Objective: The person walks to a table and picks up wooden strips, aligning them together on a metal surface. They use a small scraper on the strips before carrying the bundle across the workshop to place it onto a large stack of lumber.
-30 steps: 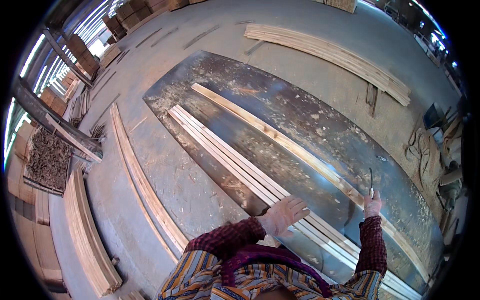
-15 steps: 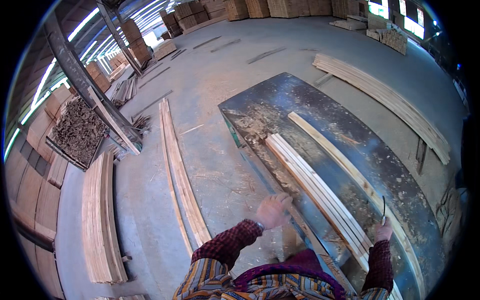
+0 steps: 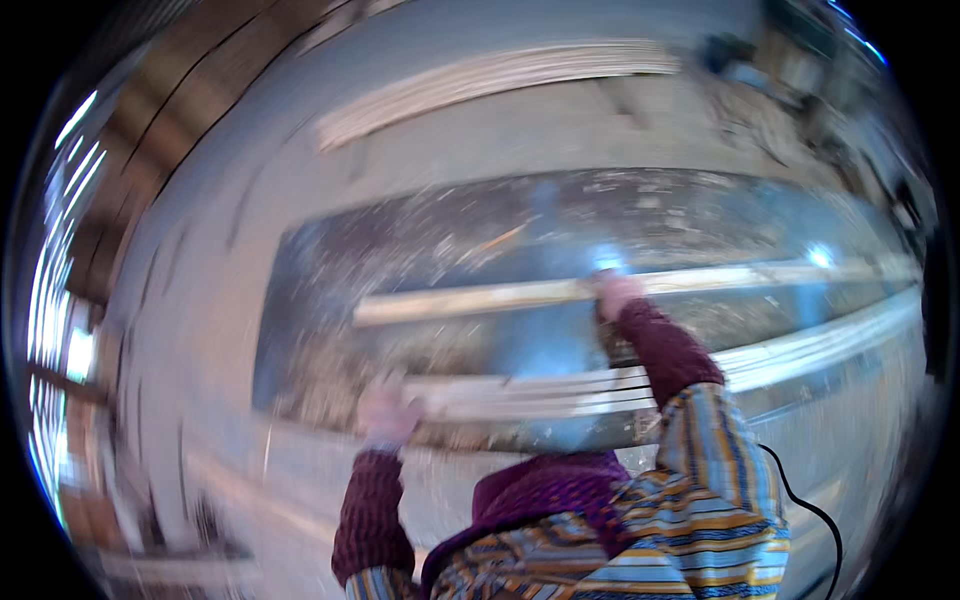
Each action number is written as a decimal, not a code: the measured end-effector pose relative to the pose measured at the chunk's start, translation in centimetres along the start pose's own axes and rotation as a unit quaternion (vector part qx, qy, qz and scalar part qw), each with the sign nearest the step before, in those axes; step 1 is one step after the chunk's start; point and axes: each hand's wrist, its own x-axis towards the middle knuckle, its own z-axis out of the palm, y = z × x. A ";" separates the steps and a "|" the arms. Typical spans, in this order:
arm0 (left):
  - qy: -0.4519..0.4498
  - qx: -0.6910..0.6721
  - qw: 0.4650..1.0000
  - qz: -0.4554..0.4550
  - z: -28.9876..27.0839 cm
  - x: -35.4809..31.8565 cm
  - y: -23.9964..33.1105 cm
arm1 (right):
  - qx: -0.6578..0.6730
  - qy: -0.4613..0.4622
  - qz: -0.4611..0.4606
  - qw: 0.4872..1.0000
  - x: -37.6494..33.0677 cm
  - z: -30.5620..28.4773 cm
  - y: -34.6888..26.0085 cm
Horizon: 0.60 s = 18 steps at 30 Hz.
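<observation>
Your left hand (image 3: pixel 390 414) is at the strip bundle's (image 3: pixel 525 395) end on the surface (image 3: pixel 312 285), your right hand (image 3: pixel 617 297) at the lone strip (image 3: pixel 465 301). Blur hides whether your fingers grip; uneven pushing could skew the bundle.

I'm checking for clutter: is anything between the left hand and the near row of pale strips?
Nothing visible does: the left hand is at the left end of the pale strips; blur leaves contact unclear.

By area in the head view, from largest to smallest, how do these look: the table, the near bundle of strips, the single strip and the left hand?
1. Table
2. Near bundle, partly hidden
3. Single strip
4. Left hand, blurred
</observation>
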 end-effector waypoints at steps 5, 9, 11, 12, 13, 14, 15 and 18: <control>0.037 0.164 0.979 0.116 -0.1 7.0 -3.9 | 0.038 -0.042 0.032 0.998 0.1 0.2 -2.6; 0.018 0.199 0.962 0.185 -2.5 11.7 -10.0 | 0.094 -0.054 0.082 0.991 -5.5 -5.1 -8.6; -0.079 0.212 0.948 0.225 -5.6 13.4 -10.0 | 0.112 -0.052 0.119 0.985 -6.6 -3.8 -10.1; -0.020 0.147 0.951 0.271 -7.0 12.3 -10.8 | 0.105 -0.046 0.126 0.985 -7.5 -4.3 -11.2; -0.078 0.163 0.955 0.233 -8.7 12.2 -10.8 | 0.095 -0.038 0.132 0.986 -8.1 -4.8 -12.3; -0.141 0.183 0.953 0.193 -10.7 12.3 -10.3 | 0.106 -0.013 0.144 0.984 -8.6 -5.0 -13.1; -0.156 0.188 0.947 0.206 -11.9 12.4 -9.5 | 0.117 0.008 0.157 0.981 -9.3 -4.8 -13.5; -0.181 0.194 0.936 0.230 -13.7 12.4 -8.3 | 0.198 0.114 0.215 0.950 -12.9 -8.1 -17.1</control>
